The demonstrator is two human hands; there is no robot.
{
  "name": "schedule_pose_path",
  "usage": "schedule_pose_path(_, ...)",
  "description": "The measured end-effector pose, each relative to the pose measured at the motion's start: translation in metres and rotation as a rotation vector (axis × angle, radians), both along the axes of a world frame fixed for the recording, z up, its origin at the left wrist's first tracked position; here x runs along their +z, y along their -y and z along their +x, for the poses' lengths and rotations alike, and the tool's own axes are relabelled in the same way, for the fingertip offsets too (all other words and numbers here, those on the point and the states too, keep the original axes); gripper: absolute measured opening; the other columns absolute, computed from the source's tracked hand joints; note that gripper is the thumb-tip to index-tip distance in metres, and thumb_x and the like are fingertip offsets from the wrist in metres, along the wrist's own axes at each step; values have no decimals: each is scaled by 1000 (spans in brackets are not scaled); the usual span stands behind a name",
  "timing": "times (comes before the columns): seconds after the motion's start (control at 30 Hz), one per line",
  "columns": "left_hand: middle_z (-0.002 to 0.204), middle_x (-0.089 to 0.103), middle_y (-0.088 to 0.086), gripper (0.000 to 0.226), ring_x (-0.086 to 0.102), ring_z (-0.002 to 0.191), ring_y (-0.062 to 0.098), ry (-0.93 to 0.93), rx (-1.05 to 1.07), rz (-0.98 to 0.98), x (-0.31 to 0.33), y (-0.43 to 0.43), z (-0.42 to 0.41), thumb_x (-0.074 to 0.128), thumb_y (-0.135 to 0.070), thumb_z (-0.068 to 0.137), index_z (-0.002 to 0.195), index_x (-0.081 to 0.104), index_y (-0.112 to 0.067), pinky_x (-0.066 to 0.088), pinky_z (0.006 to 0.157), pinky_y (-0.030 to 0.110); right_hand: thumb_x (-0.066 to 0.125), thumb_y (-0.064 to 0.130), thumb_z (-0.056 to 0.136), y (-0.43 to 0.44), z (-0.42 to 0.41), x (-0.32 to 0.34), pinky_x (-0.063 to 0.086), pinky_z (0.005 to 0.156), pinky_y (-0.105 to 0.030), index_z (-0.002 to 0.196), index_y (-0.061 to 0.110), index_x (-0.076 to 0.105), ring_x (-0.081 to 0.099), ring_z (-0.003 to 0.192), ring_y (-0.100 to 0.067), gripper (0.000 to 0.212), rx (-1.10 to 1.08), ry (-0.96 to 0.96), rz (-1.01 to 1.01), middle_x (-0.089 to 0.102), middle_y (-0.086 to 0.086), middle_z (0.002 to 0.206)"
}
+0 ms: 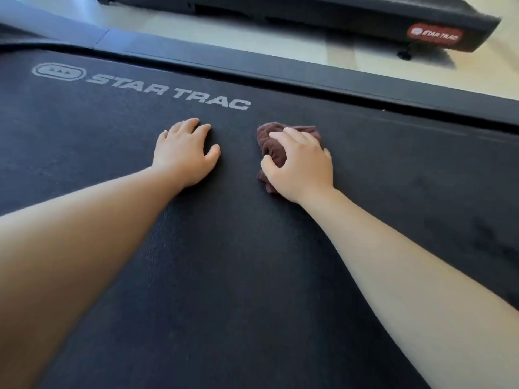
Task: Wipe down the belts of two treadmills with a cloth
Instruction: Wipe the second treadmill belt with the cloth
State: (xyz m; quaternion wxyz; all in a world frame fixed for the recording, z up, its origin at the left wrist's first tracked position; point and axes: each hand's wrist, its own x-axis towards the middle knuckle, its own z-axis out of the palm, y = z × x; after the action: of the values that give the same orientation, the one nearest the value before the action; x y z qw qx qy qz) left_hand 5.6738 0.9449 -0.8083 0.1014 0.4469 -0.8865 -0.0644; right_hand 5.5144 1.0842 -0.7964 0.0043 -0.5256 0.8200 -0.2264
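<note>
The left hand [185, 153] is pressed flat on the black treadmill belt [224, 276], fingers spread and nothing held, just below the printed logo [140, 85]. Beside it, the brown cloth [273, 153] is bunched on the belt and gripped under the curled right hand [302, 167]. A second treadmill [337, 18] is seen across the floor [280, 43].

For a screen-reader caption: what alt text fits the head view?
Right hand presses a bunched brown cloth onto a black treadmill belt; the empty left hand rests flat beside it. A second treadmill sits beyond.
</note>
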Motion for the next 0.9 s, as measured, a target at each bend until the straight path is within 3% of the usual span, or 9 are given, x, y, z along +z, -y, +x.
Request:
schedule_pose_path(0.2, 154, 21, 3, 61, 11, 143, 25, 44, -158, 60, 0, -73, -2, 37, -51, 91, 144, 29, -21, 9, 112, 58, 43, 50, 81, -126, 19, 2, 25, 108, -51, 131, 32, 52, 31, 137, -15, 53, -117, 17, 17, 42, 6, 146)
schedule_pose_path(0.33, 155, 17, 1, 61, 7, 144, 25, 67, -224, 101, 2, -107, -27, 34, -53, 91, 145, 26, -25, 6, 110, 63, 43, 49, 80, -154, 17, 4, 29, 108, -51, 129, 32, 55, 34, 136, -15, 53, -142, -3, 7, 45, 7, 144)
schedule_pose_path(0.5, 155, 16, -1, 57, 5, 143, 22, 35, -152, 106, -2, -108, -55, 33, -50, 93, 144, 26, -27, 3, 105, 69, 48, 46, 82, -125, -5, 2, 27, 108, -47, 127, 35, 55, 33, 135, -14, 47, -161, -18, 1, 45, 9, 144)
schedule_pose_path(0.73, 155, 15, -5, 60, 4, 143, 15, 9, -100, 33, -11, -95, -73, 25, -55, 89, 145, 21, -33, 0, 107, 66, 48, 47, 83, -34, -74, -1, 27, 108, -47, 128, 33, 55, 35, 133, -17, 48, -127, -38, -12, 45, 7, 143)
schedule_pose_path(0.9, 155, 11, -8, 61, 1, 143, 13, 41, -87, 60, -6, -99, -72, 23, -57, 87, 145, 17, -36, -1, 109, 65, 46, 48, 81, 34, -104, 2, 33, 103, -46, 121, 30, 58, 43, 124, -22, 45, -61, -28, -25, 55, 5, 128)
